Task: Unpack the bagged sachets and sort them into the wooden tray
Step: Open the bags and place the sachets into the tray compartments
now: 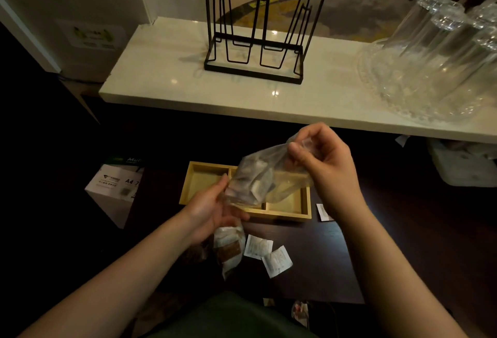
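1. While held above the tray (pixel 306 204), hangs tilted: clear bag (pixel 258 179), sachets visible inside, mouth end up and to the right.
2. Pinched shut on the bag's upper end: right hand (pixel 322 160), thumb and fingers bunching the plastic.
3. Cupped open at the bag's lower end, over the tray's left half: left hand (pixel 212 208), fingertips touching the plastic, palm turned up as if to catch what slides out; no firm clamp to be seen.
4. Lying loose on the dark table just in front of the tray: two white sachets (pixel 258 246), overlapping at a corner.
5. Left of those, partly under the left wrist: a second packet (pixel 230 249) holding brown and white sachets, seemingly not yet emptied.
6. Just right of the tray: one more white sachet (pixel 324 212), flat on the table.
7. Showing bare in the tray's visible compartments: far left and near right; middle hidden behind the bag, so contents there cannot be told.
8. Judged early: emptying under way, little or no sorting done; left to do, emptying both bags and placing every sachet by kind.
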Action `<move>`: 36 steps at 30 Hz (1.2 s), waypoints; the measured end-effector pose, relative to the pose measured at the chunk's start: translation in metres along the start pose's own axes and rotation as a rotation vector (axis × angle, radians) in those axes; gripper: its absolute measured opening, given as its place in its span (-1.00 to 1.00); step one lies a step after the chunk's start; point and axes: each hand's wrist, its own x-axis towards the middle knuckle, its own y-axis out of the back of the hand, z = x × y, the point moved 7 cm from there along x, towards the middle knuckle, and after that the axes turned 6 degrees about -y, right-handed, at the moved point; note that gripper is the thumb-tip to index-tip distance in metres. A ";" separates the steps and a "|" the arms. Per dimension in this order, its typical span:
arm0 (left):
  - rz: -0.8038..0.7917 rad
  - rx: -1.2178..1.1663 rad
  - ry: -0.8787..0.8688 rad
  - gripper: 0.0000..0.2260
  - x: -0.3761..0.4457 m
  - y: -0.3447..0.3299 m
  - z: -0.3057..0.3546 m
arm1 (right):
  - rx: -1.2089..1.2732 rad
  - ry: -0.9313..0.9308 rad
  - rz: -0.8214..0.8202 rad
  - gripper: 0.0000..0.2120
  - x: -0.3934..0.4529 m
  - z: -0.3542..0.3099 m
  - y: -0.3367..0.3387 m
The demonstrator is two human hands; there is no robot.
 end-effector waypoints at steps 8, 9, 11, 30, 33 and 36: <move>0.247 0.652 -0.427 -0.84 0.016 0.022 0.041 | -0.239 -0.253 0.107 -0.89 0.017 0.076 0.040; 0.230 0.642 -0.398 -0.86 0.021 0.019 0.035 | -0.253 -0.254 0.064 -0.89 0.016 0.079 0.033; 0.223 0.593 -0.325 -0.91 0.032 0.019 0.021 | -0.297 -0.215 -0.037 -0.93 0.014 0.073 0.014; 0.432 1.215 -0.554 -0.66 0.016 -0.002 0.093 | -0.424 -0.320 0.101 -0.92 0.021 0.098 0.058; 0.466 1.388 -0.680 -0.67 0.009 -0.010 0.105 | -0.433 -0.344 0.099 -0.97 0.021 0.111 0.059; 0.471 1.402 -0.769 -0.68 0.001 -0.020 0.107 | -0.418 -0.346 0.100 -0.98 0.018 0.118 0.061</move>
